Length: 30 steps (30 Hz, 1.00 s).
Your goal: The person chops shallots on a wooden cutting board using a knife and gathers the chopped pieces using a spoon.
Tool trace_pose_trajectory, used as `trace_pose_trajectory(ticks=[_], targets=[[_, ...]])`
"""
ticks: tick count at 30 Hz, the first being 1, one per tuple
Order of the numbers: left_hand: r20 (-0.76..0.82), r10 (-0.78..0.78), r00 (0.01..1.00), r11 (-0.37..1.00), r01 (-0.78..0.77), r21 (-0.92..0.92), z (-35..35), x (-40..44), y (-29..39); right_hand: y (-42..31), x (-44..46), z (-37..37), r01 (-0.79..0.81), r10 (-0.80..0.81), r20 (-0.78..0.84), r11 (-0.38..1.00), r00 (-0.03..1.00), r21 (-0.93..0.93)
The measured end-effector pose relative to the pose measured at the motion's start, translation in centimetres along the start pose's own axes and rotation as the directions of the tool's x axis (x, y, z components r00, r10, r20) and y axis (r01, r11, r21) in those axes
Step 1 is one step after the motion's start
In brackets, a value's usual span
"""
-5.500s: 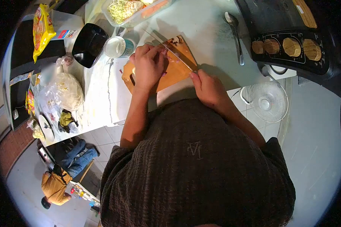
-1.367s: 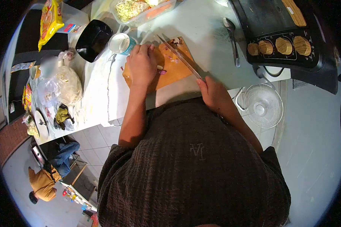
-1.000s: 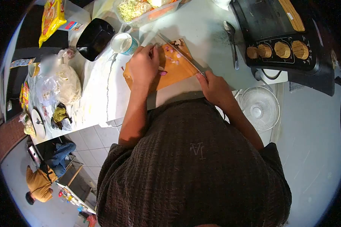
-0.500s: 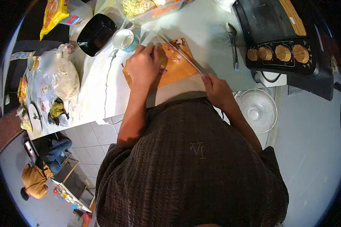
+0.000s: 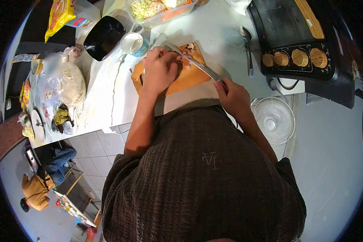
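In the head view, a wooden cutting board [image 5: 191, 78] lies on the counter under both hands. My right hand [image 5: 234, 97] grips the handle of a long knife [image 5: 199, 65], whose blade slants up and left across the board. My left hand [image 5: 159, 72] rests over the left half of the board, its fingers curled by the blade's tip. A small reddish-purple shallot piece [image 5: 164, 51] shows at those fingertips, mostly hidden. Chopped bits of shallot [image 5: 186, 64] lie beside the blade, and brownish peel scraps [image 5: 190, 46] sit at the board's far corner.
Beyond the board stand a cup [image 5: 134, 44], a black bowl [image 5: 104, 38] and a plastic container of vegetables [image 5: 165, 14]. A spoon [image 5: 248, 50] lies right, before a black stove [image 5: 298, 44]. Plastic bags [image 5: 70, 84] crowd the left. A fan [image 5: 272, 121] and another person [image 5: 38, 191] are below.
My left hand has moved slightly right and its fingers have shifted toward the blade. The knife has turned so more of its flat side shows. The reddish piece seen below the hand is now out of sight.
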<state>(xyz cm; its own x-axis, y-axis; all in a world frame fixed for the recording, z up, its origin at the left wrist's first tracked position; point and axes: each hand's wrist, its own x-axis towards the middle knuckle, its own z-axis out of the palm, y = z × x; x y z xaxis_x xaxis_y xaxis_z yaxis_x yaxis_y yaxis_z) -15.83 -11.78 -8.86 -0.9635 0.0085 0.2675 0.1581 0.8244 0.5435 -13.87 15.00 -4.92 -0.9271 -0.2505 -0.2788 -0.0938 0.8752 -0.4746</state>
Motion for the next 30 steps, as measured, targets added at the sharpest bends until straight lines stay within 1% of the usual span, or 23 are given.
trace_pose_trajectory(ticks=[1, 2, 3, 5, 6, 8, 9, 12, 14, 18, 20, 24, 26, 27, 29, 30], targets=[[-0.016, -0.006, 1.0, 0.998, 0.005, -0.061, -0.1, 0.0, -0.3, 0.0, -0.2, 0.0, -0.001, 0.001, 0.0, 1.0, 1.0, 0.001], [-0.031, -0.014, 0.999, 0.993, 0.01, -0.121, -0.1, -0.1, -0.4, 0.0, -0.3, -0.1, 0.017, -0.018, -0.037, 1.0, 0.999, -0.026], [-0.027, -0.015, 1.0, 0.993, 0.012, -0.121, -0.3, -0.1, -0.2, 0.0, -0.5, -0.1, 0.034, -0.038, -0.072, 0.998, 0.997, -0.053], [-0.088, 0.055, 0.995, 0.994, -0.063, -0.087, -0.8, 0.2, 0.3, 0.0, -0.8, -0.1, 0.041, -0.046, -0.092, 0.998, 0.995, -0.052], [-0.086, 0.055, 0.995, 0.994, -0.063, -0.087, -1.1, 0.3, 0.8, 0.0, -0.9, -0.1, 0.051, -0.057, -0.116, 0.997, 0.992, -0.054], [0.012, 0.035, 0.999, 0.999, -0.034, -0.034, -1.3, 0.4, 1.8, 0.0, -1.1, 0.0, 0.067, -0.077, -0.136, 0.995, 0.988, -0.075], [0.013, 0.037, 0.999, 0.999, -0.036, -0.034, -1.0, 0.4, 1.9, 0.0, -1.2, 0.0, 0.083, -0.097, -0.156, 0.992, 0.983, -0.096], [0.017, 0.05, 0.999, 0.998, -0.05, -0.026, -0.2, 0.3, 1.9, -0.1, -1.2, 0.1, 0.099, -0.111, -0.157, 0.992, 0.981, -0.085], [0.015, 0.005, 1.0, 1.0, -0.005, -0.013, -0.2, 0.5, 1.9, -0.1, -1.1, 0.3, 0.094, -0.106, -0.161, 0.992, 0.981, -0.079], [0.003, 0.069, 0.998, 0.996, -0.069, -0.048, -1.4, 0.3, 1.9, 0.1, -0.9, 0.3, 0.103, -0.115, -0.149, 0.991, 0.982, -0.084], [0.057, 0.098, 0.994, 0.995, -0.097, -0.031, -1.6, 0.2, 2.0, -0.2, -0.8, 0.1, 0.099, -0.109, -0.145, 0.992, 0.983, -0.072], [0.02, 0.073, 0.997, 0.996, -0.072, -0.045, -0.9, 0.3, 2.7, -0.7, -0.5, -0.2, 0.107, -0.113, -0.127, 0.993, 0.985, -0.056], [0.04, 0.148, 0.988, 0.982, -0.143, -0.121, -1.2, 0.3, 2.6, -1.1, -0.4, -0.4, 0.088, -0.095, -0.108, 0.994, 0.99, -0.062], [0.042, 0.149, 0.988, 0.982, -0.143, -0.122, -1.3, 0.2, 2.6, -1.1, -0.3, -0.4, 0.072, -0.078, -0.088, 0.995, 0.993, -0.067], [0.083, 0.214, 0.973, 0.969, -0.201, -0.142, -1.6, 0.0, 2.8, -1.0, -0.1, -0.3, 0.079, -0.084, -0.087, 0.995, 0.993, -0.061], [0.083, 0.214, 0.973, 0.97, -0.201, -0.141, -1.6, -0.1, 2.9, -1.0, -0.1, -0.3, 0.087, -0.091, -0.085, 0.995, 0.992, -0.056]])
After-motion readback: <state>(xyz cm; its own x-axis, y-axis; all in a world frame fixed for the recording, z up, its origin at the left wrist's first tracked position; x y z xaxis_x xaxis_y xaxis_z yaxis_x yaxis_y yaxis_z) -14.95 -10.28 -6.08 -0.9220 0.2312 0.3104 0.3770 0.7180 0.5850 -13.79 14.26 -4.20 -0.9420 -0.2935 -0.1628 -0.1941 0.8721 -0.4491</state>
